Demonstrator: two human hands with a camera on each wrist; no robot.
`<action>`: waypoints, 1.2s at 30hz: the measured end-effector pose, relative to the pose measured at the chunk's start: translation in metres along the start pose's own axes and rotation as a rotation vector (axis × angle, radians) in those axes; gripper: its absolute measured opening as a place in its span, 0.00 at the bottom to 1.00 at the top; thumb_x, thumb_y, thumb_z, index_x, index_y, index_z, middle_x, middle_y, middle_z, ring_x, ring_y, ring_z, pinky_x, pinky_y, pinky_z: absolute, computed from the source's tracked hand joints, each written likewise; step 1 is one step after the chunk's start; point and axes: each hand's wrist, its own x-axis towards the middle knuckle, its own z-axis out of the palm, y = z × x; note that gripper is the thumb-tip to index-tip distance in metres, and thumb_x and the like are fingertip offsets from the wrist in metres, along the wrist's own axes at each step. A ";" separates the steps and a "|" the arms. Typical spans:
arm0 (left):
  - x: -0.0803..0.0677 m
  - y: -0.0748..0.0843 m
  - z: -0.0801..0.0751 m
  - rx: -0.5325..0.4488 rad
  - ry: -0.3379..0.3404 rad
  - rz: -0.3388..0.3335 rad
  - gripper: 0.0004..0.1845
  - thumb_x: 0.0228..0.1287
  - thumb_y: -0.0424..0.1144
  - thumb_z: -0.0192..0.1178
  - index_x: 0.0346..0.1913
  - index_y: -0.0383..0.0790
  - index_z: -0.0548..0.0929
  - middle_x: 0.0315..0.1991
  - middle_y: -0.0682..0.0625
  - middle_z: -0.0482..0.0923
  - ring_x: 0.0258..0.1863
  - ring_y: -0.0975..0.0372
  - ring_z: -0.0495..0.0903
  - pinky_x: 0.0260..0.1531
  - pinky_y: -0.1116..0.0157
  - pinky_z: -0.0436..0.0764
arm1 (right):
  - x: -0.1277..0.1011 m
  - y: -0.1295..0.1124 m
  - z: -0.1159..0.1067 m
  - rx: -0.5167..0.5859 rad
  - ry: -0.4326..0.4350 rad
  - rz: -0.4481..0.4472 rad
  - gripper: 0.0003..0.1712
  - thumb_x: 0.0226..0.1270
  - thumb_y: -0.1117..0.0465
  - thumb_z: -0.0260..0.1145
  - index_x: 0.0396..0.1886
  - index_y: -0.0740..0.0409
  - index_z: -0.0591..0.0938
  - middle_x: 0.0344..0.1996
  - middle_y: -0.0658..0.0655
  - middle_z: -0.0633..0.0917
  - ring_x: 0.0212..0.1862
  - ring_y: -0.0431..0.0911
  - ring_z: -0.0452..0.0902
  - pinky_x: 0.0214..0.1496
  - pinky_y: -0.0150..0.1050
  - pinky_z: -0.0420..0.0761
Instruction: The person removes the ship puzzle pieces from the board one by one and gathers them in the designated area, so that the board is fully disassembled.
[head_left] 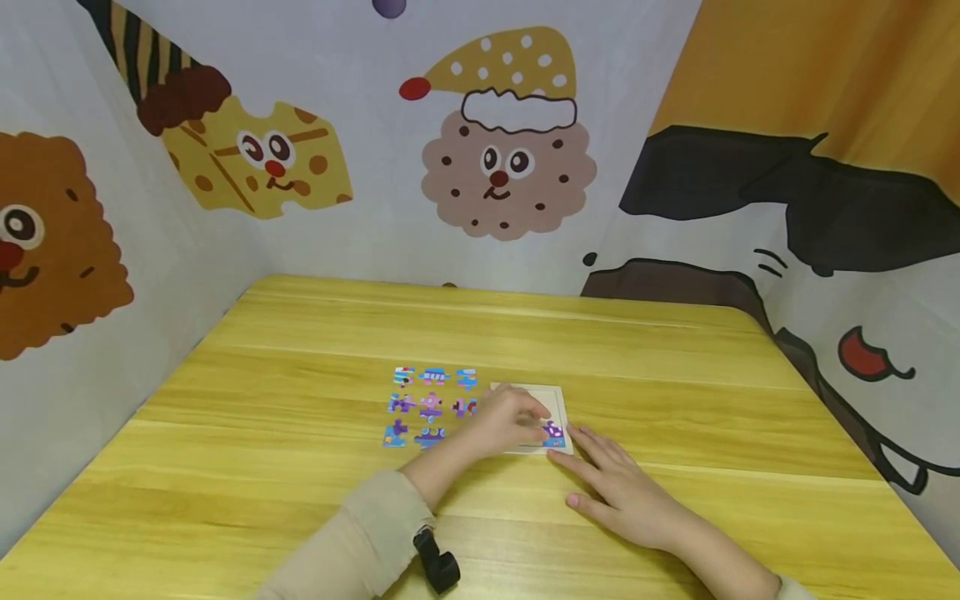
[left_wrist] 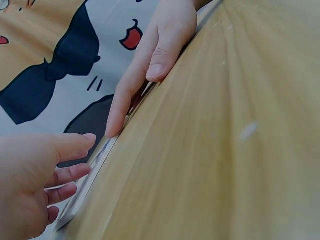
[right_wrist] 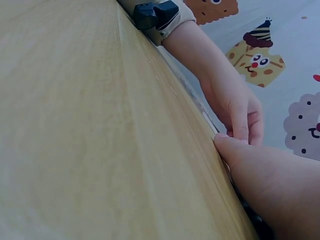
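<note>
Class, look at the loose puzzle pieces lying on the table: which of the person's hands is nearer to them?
Left. The left hand lies right beside the loose pieces; the right hand rests farther away, by the tray's near corner.

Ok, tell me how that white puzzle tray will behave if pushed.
The puzzle tray looks thin and flat, so it is probably light and stiff. On the smooth wooden table it would likely slide easily, which may be why the right hand rests at its edge.

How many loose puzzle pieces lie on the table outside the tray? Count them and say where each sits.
8 visible, left of the tray in a grid of loose pieces: three in the far row, three in the middle, two in the near row. The left hand may hide a ninth.
</note>
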 end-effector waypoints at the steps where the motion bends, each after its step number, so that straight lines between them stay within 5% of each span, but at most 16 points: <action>1: 0.001 0.000 0.001 0.009 -0.004 -0.005 0.14 0.57 0.45 0.69 0.45 0.45 0.86 0.40 0.60 0.83 0.42 0.66 0.72 0.55 0.51 0.65 | 0.000 0.000 0.000 0.000 0.000 -0.002 0.31 0.72 0.44 0.54 0.73 0.37 0.62 0.75 0.56 0.51 0.73 0.56 0.44 0.66 0.63 0.48; 7: 0.004 0.002 0.007 0.051 0.002 -0.015 0.15 0.57 0.47 0.69 0.45 0.45 0.86 0.42 0.58 0.82 0.46 0.64 0.73 0.57 0.45 0.62 | 0.000 0.001 0.000 -0.004 0.002 -0.011 0.31 0.73 0.44 0.54 0.73 0.36 0.62 0.75 0.56 0.51 0.73 0.56 0.44 0.66 0.64 0.49; 17: 0.003 0.002 0.015 0.098 0.033 -0.041 0.17 0.54 0.51 0.70 0.45 0.48 0.87 0.42 0.59 0.78 0.47 0.65 0.70 0.54 0.55 0.63 | -0.001 0.001 0.001 -0.007 0.008 -0.010 0.30 0.73 0.44 0.54 0.73 0.36 0.62 0.75 0.56 0.51 0.73 0.56 0.45 0.69 0.59 0.47; 36: 0.002 0.004 0.016 0.058 0.055 -0.031 0.14 0.53 0.48 0.71 0.43 0.50 0.87 0.42 0.61 0.80 0.47 0.65 0.69 0.50 0.58 0.61 | -0.001 0.001 0.000 -0.014 0.016 -0.018 0.31 0.72 0.44 0.55 0.72 0.37 0.63 0.75 0.56 0.52 0.73 0.57 0.46 0.66 0.64 0.50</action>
